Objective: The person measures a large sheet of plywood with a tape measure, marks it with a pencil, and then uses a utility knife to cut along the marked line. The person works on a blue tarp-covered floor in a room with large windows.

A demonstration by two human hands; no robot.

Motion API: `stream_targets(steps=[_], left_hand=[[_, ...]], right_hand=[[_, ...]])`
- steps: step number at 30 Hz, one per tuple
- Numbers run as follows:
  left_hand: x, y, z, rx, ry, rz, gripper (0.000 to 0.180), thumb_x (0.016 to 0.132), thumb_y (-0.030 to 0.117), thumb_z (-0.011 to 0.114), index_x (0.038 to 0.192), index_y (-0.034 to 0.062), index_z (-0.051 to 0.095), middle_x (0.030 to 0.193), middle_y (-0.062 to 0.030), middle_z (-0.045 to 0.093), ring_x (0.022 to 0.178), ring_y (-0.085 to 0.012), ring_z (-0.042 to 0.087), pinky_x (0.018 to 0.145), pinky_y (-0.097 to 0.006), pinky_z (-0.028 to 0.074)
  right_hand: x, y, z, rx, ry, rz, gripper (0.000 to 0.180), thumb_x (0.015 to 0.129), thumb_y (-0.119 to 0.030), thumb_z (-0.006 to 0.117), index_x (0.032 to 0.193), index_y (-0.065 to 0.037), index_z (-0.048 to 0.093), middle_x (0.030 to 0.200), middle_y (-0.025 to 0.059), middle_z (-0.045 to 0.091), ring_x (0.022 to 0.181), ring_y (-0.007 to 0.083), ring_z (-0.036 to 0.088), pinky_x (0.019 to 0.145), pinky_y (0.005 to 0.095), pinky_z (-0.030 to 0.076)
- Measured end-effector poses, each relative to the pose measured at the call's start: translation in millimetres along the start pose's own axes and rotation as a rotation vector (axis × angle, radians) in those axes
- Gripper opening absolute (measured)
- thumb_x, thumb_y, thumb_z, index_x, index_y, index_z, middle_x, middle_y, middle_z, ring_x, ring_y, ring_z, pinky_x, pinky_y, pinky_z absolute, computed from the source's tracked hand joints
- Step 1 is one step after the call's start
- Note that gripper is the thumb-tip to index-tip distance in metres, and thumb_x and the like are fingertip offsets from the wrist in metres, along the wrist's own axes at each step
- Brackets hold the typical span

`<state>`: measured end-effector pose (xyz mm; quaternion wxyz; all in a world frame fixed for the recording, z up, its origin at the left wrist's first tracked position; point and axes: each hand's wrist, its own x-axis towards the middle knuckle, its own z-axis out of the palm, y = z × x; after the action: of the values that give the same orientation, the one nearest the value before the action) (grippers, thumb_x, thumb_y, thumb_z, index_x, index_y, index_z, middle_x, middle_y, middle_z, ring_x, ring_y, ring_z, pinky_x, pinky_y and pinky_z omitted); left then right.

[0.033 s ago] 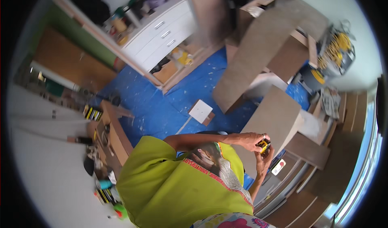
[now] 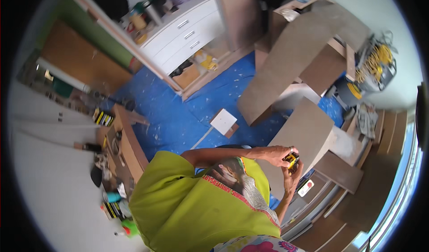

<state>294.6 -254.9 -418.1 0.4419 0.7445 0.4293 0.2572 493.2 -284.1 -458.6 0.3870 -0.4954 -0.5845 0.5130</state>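
Note:
My left hand [image 2: 278, 155] reaches across from the left with its fingers closed on the upper end of a small yellow and black tape measure [image 2: 292, 160]. From below, my right hand [image 2: 292, 177] grips the same tape measure at its lower side. Both hands hold it in front of my green shirt [image 2: 201, 203], above the edge of a long brown board [image 2: 304, 133]. No drawn-out blade can be made out. Beside my right wrist lies a white, rounded item with a red spot [image 2: 306, 188].
Blue sheeting [image 2: 174, 113] covers the floor, with a white square piece [image 2: 223, 121] on it. A large board [image 2: 286, 64] stands beyond. White drawers [image 2: 185, 33] are at the back, a cluttered bench [image 2: 127, 149] at left, a vacuum with yellow cord [image 2: 377, 66] at far right, stacked panels [image 2: 371, 185] at right.
The room has shifted slightly in the picture as my head moved. Both hands keep their hold on the tape measure.

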Motion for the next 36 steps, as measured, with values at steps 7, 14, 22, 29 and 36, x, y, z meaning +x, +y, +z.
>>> stream_targets(steps=[7,14,22,29,36], left_hand=[[-43,-5,-52,-0.106,0.353,-0.002,0.066,0.093,0.019,0.068,0.144,0.0046,0.029,0.096,-0.0214,0.064,0.08,-0.0289,0.069,0.07,-0.04,0.056],[-57,-6,-57,-0.106,0.327,-0.127,0.066,0.091,0.024,0.071,0.141,0.0021,0.033,0.104,-0.0222,0.062,0.086,-0.031,0.067,0.075,-0.041,0.054],[-32,4,-38,0.013,0.188,-0.172,0.061,0.09,0.025,0.071,0.137,0.0026,0.038,0.093,-0.0273,0.066,0.079,-0.0417,0.069,0.07,-0.047,0.055],[-15,9,-34,0.018,0.153,-0.171,0.06,0.089,0.024,0.072,0.135,0.0036,0.039,0.095,-0.0272,0.065,0.083,-0.0425,0.068,0.074,-0.047,0.054],[-18,8,-34,0.002,0.078,-0.236,0.06,0.087,0.022,0.071,0.134,0.0039,0.039,0.095,-0.0273,0.065,0.087,-0.0441,0.068,0.075,-0.049,0.053]], right_hand=[[72,-61,37,-0.198,-0.345,-0.267,0.069,0.076,-0.012,0.084,0.134,0.0,0.049,0.117,0.0155,0.056,0.101,0.0281,0.066,0.08,0.0368,0.059],[65,-60,51,-0.238,-0.35,-0.241,0.072,0.076,-0.017,0.085,0.135,0.001,0.048,0.12,0.0178,0.058,0.101,0.0297,0.068,0.081,0.0376,0.059],[47,-37,21,-0.214,-0.259,-0.14,0.071,0.075,-0.015,0.085,0.134,0.003,0.049,0.112,0.0168,0.061,0.095,0.0273,0.068,0.08,0.0365,0.058],[41,-30,12,-0.184,-0.187,-0.114,0.071,0.076,-0.012,0.083,0.136,0.003,0.048,0.113,0.0159,0.059,0.096,0.0258,0.068,0.081,0.0358,0.058],[30,-29,21,-0.136,-0.176,-0.009,0.07,0.076,-0.01,0.082,0.136,0.004,0.048,0.113,0.0151,0.06,0.098,0.0252,0.068,0.084,0.0358,0.057]])
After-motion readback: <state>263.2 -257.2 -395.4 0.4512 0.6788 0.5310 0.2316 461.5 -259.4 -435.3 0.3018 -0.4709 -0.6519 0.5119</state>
